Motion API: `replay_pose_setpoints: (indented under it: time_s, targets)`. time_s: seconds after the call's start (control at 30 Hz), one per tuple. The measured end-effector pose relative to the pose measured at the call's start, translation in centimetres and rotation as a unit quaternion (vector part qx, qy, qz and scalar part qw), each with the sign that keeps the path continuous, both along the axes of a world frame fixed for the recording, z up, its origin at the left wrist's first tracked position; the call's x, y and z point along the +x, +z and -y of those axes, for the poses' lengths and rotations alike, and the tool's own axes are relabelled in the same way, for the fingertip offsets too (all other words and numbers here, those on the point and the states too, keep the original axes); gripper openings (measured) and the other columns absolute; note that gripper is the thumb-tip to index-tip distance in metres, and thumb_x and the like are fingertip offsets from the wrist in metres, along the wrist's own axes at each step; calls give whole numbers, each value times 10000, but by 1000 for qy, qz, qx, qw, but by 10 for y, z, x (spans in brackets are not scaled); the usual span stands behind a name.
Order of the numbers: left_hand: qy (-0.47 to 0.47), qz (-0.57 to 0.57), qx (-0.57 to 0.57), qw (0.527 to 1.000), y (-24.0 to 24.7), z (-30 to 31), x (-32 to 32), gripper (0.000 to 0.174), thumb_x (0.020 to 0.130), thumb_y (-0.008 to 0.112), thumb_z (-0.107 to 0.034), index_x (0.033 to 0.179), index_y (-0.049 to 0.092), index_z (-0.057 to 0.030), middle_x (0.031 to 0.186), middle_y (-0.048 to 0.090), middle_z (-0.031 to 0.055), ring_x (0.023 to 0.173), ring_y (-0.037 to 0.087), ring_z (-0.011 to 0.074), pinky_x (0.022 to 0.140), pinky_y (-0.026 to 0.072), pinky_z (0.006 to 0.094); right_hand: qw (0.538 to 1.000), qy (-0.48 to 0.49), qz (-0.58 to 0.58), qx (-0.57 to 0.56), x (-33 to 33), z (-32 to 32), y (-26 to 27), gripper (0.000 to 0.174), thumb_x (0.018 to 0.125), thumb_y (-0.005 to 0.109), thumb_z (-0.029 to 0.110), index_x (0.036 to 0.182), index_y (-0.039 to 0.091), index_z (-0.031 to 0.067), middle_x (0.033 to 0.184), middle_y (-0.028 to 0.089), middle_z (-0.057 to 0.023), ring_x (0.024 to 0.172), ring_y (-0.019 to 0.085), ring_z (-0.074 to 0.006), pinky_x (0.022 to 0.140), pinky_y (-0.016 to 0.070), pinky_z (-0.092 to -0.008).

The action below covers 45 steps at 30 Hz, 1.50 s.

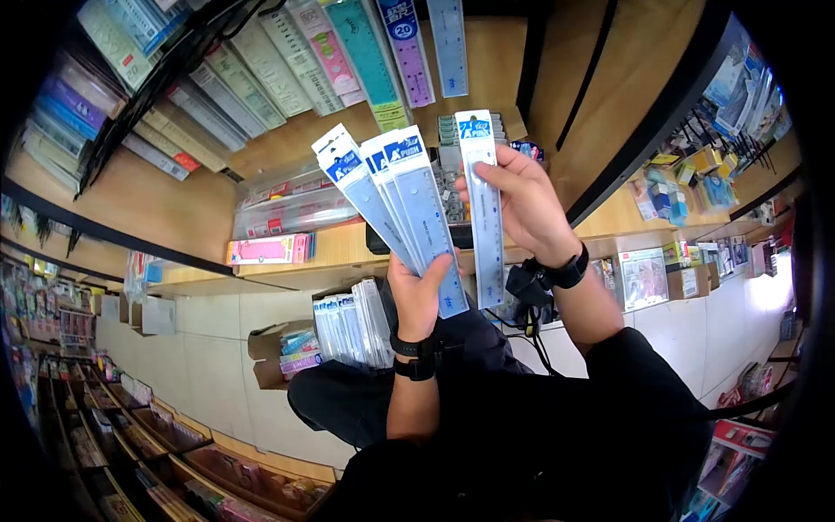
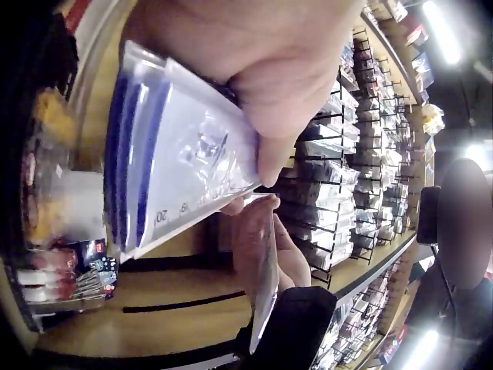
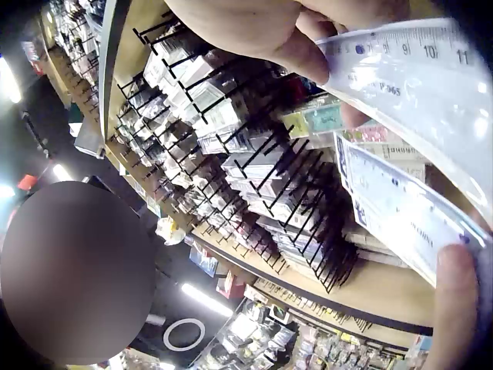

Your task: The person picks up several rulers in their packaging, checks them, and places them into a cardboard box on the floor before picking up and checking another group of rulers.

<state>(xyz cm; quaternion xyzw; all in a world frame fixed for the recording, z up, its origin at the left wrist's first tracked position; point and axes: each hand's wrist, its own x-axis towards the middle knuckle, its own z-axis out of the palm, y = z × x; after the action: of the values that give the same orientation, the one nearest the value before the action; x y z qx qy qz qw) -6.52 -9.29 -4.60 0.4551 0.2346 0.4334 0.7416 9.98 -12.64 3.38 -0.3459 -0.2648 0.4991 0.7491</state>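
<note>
In the head view my left hand (image 1: 414, 300) grips a fan of several packaged clear rulers (image 1: 426, 228) near their lower ends, thumb across the front. Their blue-and-white header cards point up and away. My right hand (image 1: 529, 207) pinches a single packaged ruler (image 1: 489, 248) near its top, just right of the fan, with its lower end hanging down. From the left wrist, the stacked rulers (image 2: 196, 154) show edge-on beneath the palm. The right wrist view shows the single ruler (image 3: 416, 85) close up, and the left thumb (image 3: 456, 289) on the fanned rulers (image 3: 404, 212).
Packaged rulers, including a teal one (image 1: 361, 52), hang on the shelf rack ahead. A clear plastic case (image 1: 296, 204) and pink packets (image 1: 271, 250) lie on the wooden shelf (image 1: 339, 261). On the floor, an open carton (image 1: 268, 355) stands beside a box of packaged rulers (image 1: 352, 326).
</note>
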Motion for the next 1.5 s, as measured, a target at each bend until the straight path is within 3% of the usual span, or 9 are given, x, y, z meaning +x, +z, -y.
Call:
replay_pose_setpoints:
  time_s: [0.1, 0.13, 0.33, 0.4, 0.93, 1.03, 1.13, 1.43, 1.5]
  targets:
    - [3, 21, 13, 1000, -4, -2, 0, 361, 780, 612, 30, 1096, 437, 15, 934, 608, 122, 772, 633, 184, 626, 529, 292, 998, 55, -15, 0, -7, -1, -10, 240, 896, 483, 66, 1112, 521, -32, 959, 622, -105, 840, 613, -166, 789, 489, -287]
    - [2, 20, 21, 1000, -7, -3, -1, 384, 771, 633, 17, 1107, 446, 13, 971, 605, 106, 818, 616, 159, 704, 508, 283, 998, 55, -15, -3, -9, -2, -12, 240, 896, 483, 66, 1112, 521, -32, 959, 622, -105, 840, 613, -166, 789, 489, -287]
    - [53, -5, 64, 997, -13, -1, -3, 424, 749, 675, -12, 1118, 467, 13, 1036, 589, 74, 912, 565, 127, 832, 442, 280, 998, 56, -28, 18, -19, -5, -13, 238, 903, 471, 73, 1109, 537, -27, 976, 622, -98, 881, 597, -151, 809, 466, -282]
    - [50, 3, 64, 997, -12, -1, -4, 430, 743, 678, -6, 1117, 467, 15, 1033, 592, 76, 905, 570, 130, 826, 447, 281, 999, 45, -14, 23, -20, -5, -13, 246, 908, 457, 53, 1116, 527, -57, 1058, 602, -113, 926, 589, -155, 839, 461, -281]
    - [41, -21, 59, 997, -14, -1, -13, 447, 726, 668, 33, 1127, 470, 19, 1021, 601, 81, 914, 576, 138, 832, 444, 281, 997, 52, 41, 37, -30, -3, -11, 249, 880, 530, 46, 1108, 550, -50, 1040, 610, -88, 924, 578, -127, 837, 453, -265]
    - [23, 6, 16, 1000, -9, 0, -13, 394, 758, 596, 27, 1116, 436, 2, 921, 603, 114, 758, 614, 194, 657, 522, 318, 997, 41, 43, 46, -24, -8, -12, 258, 876, 530, 30, 1124, 536, -38, 1042, 606, -70, 927, 566, -110, 828, 449, -246]
    - [27, -5, -9, 1000, -10, -2, -15, 369, 761, 590, 14, 1093, 426, 4, 843, 597, 136, 647, 612, 216, 550, 525, 326, 999, 4, 30, 35, -20, -11, -13, 240, 881, 527, 38, 1112, 534, -28, 997, 606, -51, 878, 573, -98, 800, 458, -239]
    - [59, -5, -44, 997, -20, -7, -22, 325, 775, 569, 9, 1068, 428, 7, 823, 589, 145, 598, 598, 212, 537, 521, 321, 998, -50, -14, 23, 12, -29, 5, 202, 905, 510, 99, 1052, 578, -21, 944, 623, -53, 828, 588, -100, 749, 481, -239]
    - [68, 13, -48, 996, -20, -8, -22, 339, 780, 587, -9, 1076, 422, 1, 820, 585, 140, 593, 596, 211, 533, 521, 320, 993, -81, 53, 69, 24, -40, 26, 220, 901, 522, 110, 1062, 574, -31, 941, 626, -60, 825, 593, -103, 733, 487, -234]
